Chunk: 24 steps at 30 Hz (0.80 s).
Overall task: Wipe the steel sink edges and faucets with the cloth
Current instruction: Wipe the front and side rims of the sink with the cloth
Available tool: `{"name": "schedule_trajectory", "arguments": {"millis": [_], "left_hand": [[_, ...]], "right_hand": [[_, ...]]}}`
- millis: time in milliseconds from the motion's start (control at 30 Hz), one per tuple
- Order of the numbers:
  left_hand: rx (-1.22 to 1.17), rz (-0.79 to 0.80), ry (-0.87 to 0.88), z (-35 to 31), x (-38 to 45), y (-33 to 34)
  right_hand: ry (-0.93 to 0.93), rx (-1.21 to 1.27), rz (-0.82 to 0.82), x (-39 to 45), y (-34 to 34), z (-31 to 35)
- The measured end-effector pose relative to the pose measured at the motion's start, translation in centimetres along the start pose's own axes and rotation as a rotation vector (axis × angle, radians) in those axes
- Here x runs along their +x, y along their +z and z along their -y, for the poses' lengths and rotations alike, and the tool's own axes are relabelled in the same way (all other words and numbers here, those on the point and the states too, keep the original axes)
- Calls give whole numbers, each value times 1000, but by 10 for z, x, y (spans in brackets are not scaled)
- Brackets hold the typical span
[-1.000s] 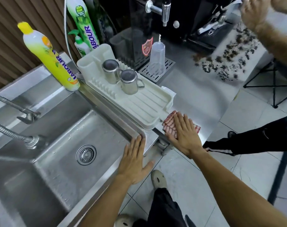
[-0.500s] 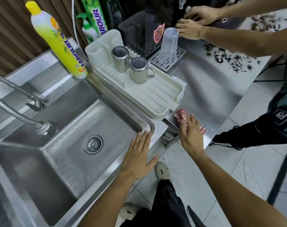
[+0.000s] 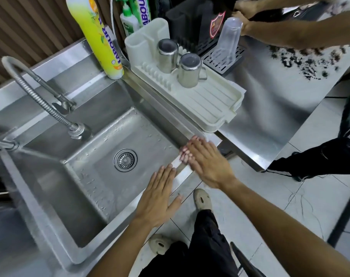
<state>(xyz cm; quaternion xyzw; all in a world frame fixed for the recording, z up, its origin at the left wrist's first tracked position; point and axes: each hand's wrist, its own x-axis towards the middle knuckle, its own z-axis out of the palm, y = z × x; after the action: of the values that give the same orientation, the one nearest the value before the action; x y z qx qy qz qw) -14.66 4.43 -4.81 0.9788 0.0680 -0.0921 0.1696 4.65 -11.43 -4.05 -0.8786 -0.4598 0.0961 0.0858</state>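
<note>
Early going, by the look of it. Right hand flat on the cloth, fingers straight, pressing it onto the near right corner of the sink rim, just below the rack. Only a blurred sliver of red-and-white cloth peeking out past the fingertips, so hard to say how it is folded. Left hand spread flat too, holding nothing, resting on the front rim just beside the right. Probably bracing. Wiping under way at that corner and nowhere else, as far as can be judged: droplets scattered across the basin floor, no telling whether the front edge is dry yet. Left to do, most likely: the long front rim, the left side, the back ledge under the yellow bottle. Faucet with its spring hose well apart from both hands, untouched, same for the second spout at far left. Another person's hands busy with a cup on the desk, no part of this job.
</note>
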Motion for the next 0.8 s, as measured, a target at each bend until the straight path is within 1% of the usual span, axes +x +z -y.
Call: {"name": "schedule_trajectory", "arguments": {"millis": [67, 133, 167, 267, 300, 367, 467, 533, 600, 633, 700, 733, 800], "left_hand": [[2, 12, -2, 0, 1, -1], [-4, 22, 4, 1, 0, -1], [-9, 24, 15, 2, -1, -2], [-5, 26, 36, 8, -7, -2], [0, 23, 42, 10, -10, -2], [20, 6, 56, 15, -19, -1], [31, -6, 63, 22, -32, 1], [21, -14, 56, 23, -36, 2], [18, -5, 43, 23, -36, 3], [19, -2, 37, 22, -36, 2], [22, 9, 38, 21, -36, 1], [23, 15, 45, 21, -36, 1], [29, 13, 56, 21, -38, 0]], "right_hand": [[69, -82, -10, 11, -9, -14], [58, -134, 16, 16, -11, -5], [5, -100, 62, 14, -10, 3], [-276, -46, 193, 5, -7, 17], [-314, -45, 209, 8, -8, 11], [-223, -26, 203, 20, -12, -5], [-95, -39, 138, 29, -21, -25], [-11, -24, 113, 25, -18, -8], [82, -1, 71, 16, -7, 27], [69, 7, 75, 11, -1, 43], [-85, -9, 142, 10, 0, 52], [-149, -17, 175, 16, -5, 43], [-191, -32, 235, 30, -18, 14]]}}
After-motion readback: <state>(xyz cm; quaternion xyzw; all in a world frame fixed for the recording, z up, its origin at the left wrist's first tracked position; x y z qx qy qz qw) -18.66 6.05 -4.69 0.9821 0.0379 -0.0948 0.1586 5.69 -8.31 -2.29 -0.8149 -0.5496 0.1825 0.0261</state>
